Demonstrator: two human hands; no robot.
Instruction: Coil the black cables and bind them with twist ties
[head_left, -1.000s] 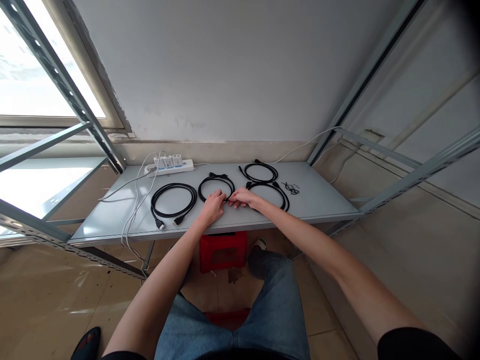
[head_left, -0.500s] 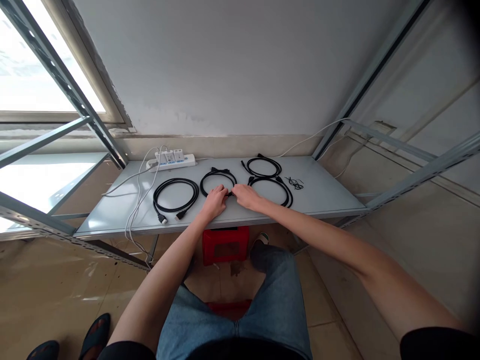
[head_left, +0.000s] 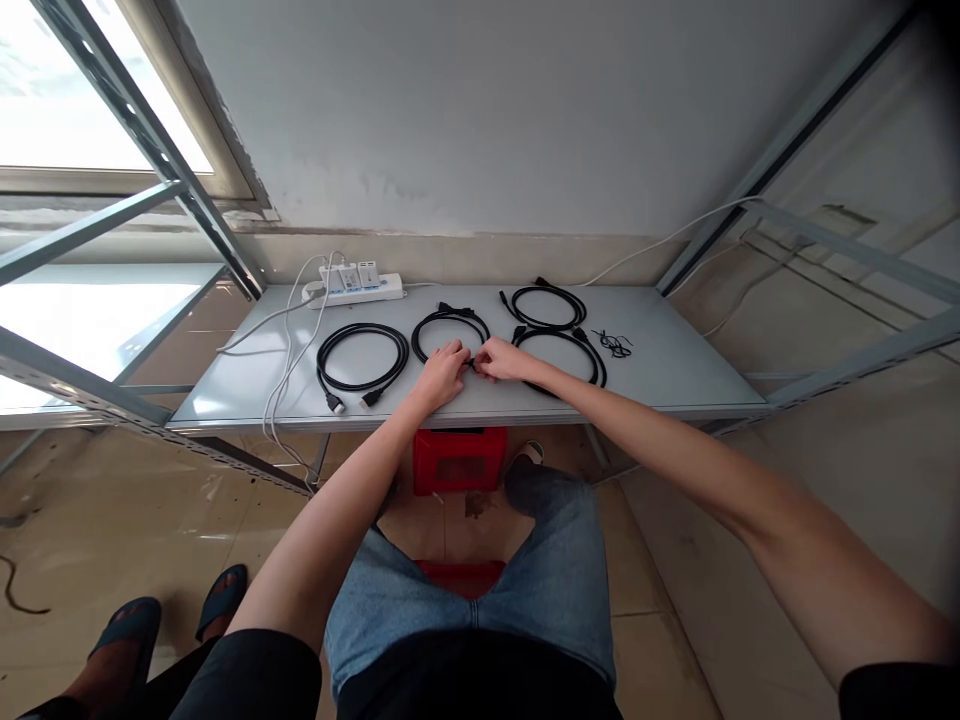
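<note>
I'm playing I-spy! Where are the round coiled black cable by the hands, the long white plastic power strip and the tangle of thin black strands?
Round coiled black cable [head_left: 453,311]: head view, far edge of its loop.
Long white plastic power strip [head_left: 356,296]: head view, its front side.
Tangle of thin black strands [head_left: 615,346]: head view, its middle.

Makeshift workroom (seemingly), metal rack shelf [head_left: 675,370], patchy wall [head_left: 480,120], power strip [head_left: 384,287].

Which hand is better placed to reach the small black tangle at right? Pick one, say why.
The right hand, probably: it is nearer the small black tangle, and the left hand lies farther off. Both are at the near edge of the middle cable coil.
</note>
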